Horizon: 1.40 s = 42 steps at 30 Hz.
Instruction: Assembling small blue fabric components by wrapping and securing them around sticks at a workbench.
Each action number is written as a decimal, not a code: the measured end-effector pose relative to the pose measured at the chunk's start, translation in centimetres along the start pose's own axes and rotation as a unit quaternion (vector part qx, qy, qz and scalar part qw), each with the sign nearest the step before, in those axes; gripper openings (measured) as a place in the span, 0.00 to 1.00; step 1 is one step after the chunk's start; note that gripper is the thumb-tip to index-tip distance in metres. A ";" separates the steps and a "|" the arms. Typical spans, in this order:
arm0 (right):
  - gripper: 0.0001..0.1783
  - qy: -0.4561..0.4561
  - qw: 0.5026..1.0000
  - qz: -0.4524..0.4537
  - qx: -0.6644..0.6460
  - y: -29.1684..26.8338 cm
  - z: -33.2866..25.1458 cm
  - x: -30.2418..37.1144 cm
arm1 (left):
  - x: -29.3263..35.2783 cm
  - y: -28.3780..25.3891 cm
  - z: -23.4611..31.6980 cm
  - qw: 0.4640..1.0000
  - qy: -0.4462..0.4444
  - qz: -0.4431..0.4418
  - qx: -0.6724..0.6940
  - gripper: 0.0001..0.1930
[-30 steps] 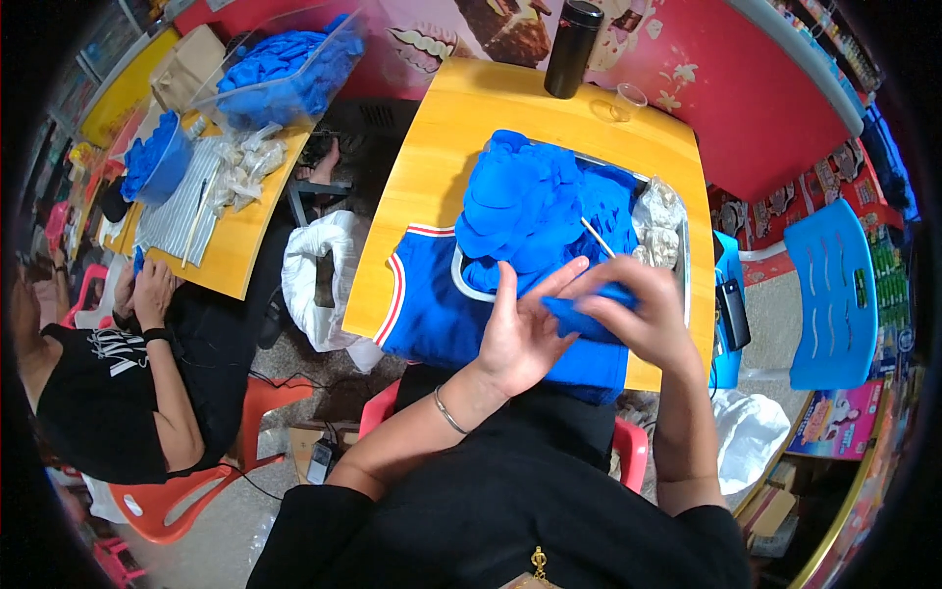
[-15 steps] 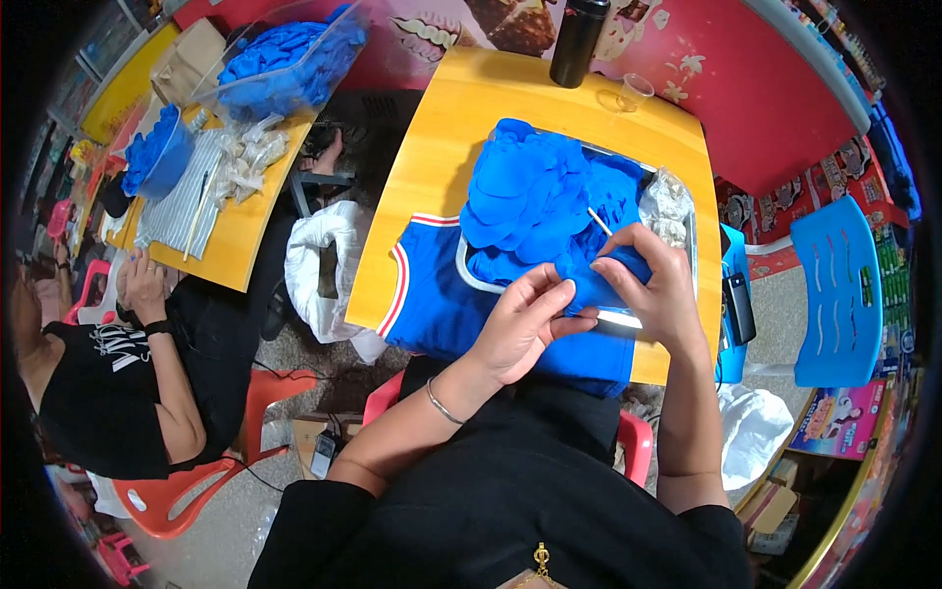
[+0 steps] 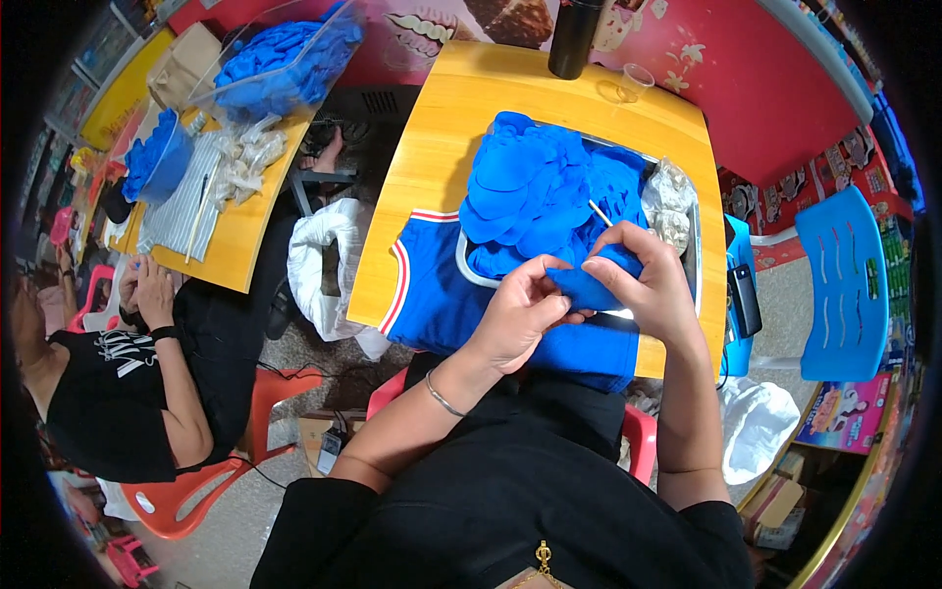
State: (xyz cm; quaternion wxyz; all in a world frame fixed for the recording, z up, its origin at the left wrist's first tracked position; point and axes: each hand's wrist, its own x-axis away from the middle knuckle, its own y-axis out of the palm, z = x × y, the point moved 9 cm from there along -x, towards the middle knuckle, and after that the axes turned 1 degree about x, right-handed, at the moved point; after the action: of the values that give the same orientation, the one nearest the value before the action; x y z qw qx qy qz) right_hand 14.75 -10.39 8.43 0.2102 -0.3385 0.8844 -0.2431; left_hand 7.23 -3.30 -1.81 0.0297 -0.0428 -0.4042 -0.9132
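Observation:
Between my two hands is a small blue fabric piece. The thumb and fingers of my left hand pinch its left side, while my right hand grips it from the right. A thin white stick pokes up above the fingers of my right hand; how it is held is hidden. Just beyond lies a heap of round blue fabric pieces, piled in a metal tray. Under the tray and my hands, a blue sleeveless jersey with red and white trim is spread on the table.
On the yellow table are a clear bag of small pieces, a black bottle and a clear cup. To the left a seated person works beside another table holding a clear bin. A blue chair stands right.
My hands have drawn slightly closer together, and the blue fabric piece has turned between my fingers. The other person's hands have shifted upward a little.

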 end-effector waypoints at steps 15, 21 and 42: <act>0.11 -0.012 0.999 0.034 0.017 -0.9 -0.2 -0.2 | 0.0 0.2 1.1 0.997 0.063 -0.043 -0.022 0.15; 0.11 -0.033 0.997 0.060 0.037 -1.4 -0.4 -0.1 | 0.1 1.4 1.5 0.999 0.046 -0.026 -0.005 0.18; 0.07 -0.192 0.577 -0.321 -0.726 -1.6 -5.2 2.5 | -0.6 2.1 1.2 0.991 -0.003 -0.061 0.115 0.43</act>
State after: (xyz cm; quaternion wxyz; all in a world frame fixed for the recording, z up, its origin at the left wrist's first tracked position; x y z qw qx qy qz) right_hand 11.05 -11.66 12.93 -0.0327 -0.6787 0.5373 0.4997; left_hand 8.10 -3.79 0.51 -0.0225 -0.0175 -0.5088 -0.8604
